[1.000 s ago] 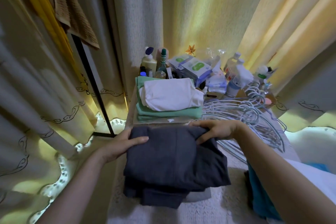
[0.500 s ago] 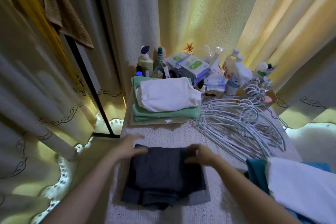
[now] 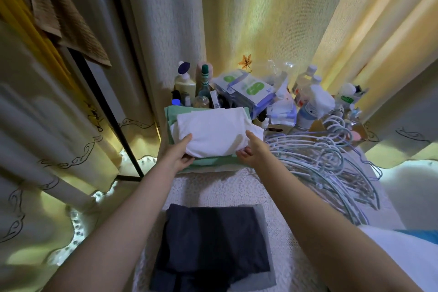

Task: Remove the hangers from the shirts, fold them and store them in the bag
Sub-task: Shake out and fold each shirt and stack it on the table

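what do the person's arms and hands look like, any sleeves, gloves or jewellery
Both forearms are bare up to the frame edge: no sleeves in view. The left hand and right hand wear no gloves, and no rings, watch or bracelets are visible.

- The left hand [image 3: 178,155]: its fingers run under the folded white shirt [image 3: 213,134], out of sight.
- The green shirt [image 3: 211,161] below shows only as edges at nine and six o'clock of the white one.
- Dark folded shirt [image 3: 213,242]: its near edge is cut off by the frame at six o'clock.
- A white and blue cloth [image 3: 407,253] at four o'clock runs off the frame.
- Labels on the bottles [image 3: 308,104] at twelve are too small to read.
- The hangers [image 3: 331,168] tangle; no count possible.
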